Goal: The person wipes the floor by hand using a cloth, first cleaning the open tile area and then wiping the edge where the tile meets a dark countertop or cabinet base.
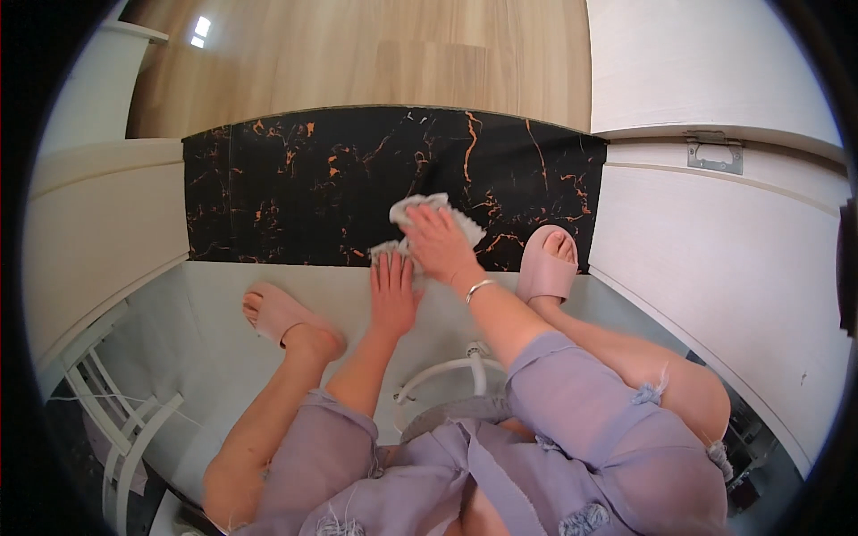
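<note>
A black doorway threshold slab (pixel 301 194) with orange, marble-like veins lies before me. My right hand (pixel 439 244) presses a crumpled white cloth (pixel 469 228) flat on it, right of the middle, fingers spread; a silver bangle is on that wrist. Lower and to the left, my left hand (pixel 393 285) rests with its fingertips on a pale cloth end (pixel 383 249) at the slab's near edge. Whether both pale parts are one cloth cannot be told. The palms' undersides are hidden.
Pink slippers are on my feet, the right one (pixel 533 275) partly on the slab, the left (pixel 281 315) on the pale floor (pixel 214 328). White door frames (pixel 690 248) flank the slab. Wood-look flooring (pixel 402 60) lies beyond. A white wheeled base (pixel 479 375) stands beneath me, a white rack (pixel 127 415) at left.
</note>
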Demonstrator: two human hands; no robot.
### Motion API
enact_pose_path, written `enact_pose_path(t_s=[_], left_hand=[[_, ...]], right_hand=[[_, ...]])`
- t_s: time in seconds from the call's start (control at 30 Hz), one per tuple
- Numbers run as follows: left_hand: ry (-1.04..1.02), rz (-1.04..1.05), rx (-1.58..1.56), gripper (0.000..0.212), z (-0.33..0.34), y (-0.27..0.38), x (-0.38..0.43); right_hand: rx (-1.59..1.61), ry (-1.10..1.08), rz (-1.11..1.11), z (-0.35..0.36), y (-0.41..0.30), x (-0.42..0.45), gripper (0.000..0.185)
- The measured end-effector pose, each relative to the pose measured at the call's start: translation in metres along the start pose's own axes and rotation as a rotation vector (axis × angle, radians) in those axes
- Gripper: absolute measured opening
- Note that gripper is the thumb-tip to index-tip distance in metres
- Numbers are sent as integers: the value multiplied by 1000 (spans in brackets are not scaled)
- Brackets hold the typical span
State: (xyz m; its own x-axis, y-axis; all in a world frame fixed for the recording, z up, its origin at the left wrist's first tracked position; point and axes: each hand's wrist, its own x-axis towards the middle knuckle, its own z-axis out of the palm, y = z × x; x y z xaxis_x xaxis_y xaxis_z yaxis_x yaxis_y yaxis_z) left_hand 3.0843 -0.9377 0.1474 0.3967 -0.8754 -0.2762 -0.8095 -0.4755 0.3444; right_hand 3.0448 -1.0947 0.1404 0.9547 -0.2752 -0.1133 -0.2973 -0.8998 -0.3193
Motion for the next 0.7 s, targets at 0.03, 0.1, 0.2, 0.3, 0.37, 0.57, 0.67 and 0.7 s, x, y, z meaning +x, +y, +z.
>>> enact_pose_path(t_s=[0.03,0.1,0.2,0.3,0.37,0.57,0.67,0.7], left_hand=[[-7,0,-5,64,-7,2,16],[1,55,-19,64,-18,10,57],[-55,168,7,61,-29,21,103],[-130,254,54,59,-27,45,127],[-117,216,32,60,-20,57,127],[-45,169,3,57,-36,8,152],[-21,-13,-18,57,-50,-39,139],[-30,-77,-29,57,-52,-51,130]], right_hand=[[-26,-25,25,-3,11,5,40],[-159,10,165,-6,40,8,39],[-156,177,356,-7,83,-1,40],[-171,273,557,-14,119,-10,47],[-80,291,709,-16,124,1,51],[-120,320,542,-13,107,66,49],[-113,237,323,-4,66,111,48],[-101,204,245,0,53,122,48]])
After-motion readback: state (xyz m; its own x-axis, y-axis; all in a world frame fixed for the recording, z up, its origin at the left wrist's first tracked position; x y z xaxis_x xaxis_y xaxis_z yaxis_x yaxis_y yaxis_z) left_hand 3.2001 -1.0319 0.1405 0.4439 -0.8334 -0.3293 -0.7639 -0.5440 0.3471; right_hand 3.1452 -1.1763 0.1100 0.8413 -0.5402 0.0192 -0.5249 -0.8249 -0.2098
